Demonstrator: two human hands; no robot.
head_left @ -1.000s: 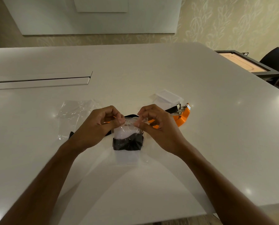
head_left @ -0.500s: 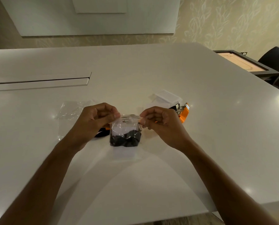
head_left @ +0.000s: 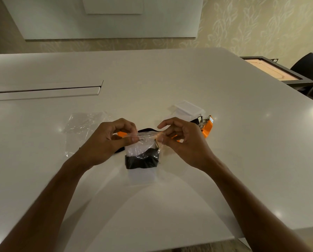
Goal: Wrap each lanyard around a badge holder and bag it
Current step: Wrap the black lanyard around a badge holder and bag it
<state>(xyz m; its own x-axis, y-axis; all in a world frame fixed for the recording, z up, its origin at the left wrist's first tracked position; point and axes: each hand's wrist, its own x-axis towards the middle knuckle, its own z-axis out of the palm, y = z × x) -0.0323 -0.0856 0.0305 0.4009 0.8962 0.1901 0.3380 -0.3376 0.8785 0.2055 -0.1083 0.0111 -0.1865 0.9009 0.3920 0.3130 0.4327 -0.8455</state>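
Head view: I pinch the bag [head_left: 143, 151] top with both hands [head_left: 106, 140] [head_left: 183, 140]; I should press slowly along it.

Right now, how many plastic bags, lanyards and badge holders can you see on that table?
Plastic bags: 2, one held, one empty
Lanyards: 2, black, orange
Badge holders: 2, bagged, loose
Total: 6
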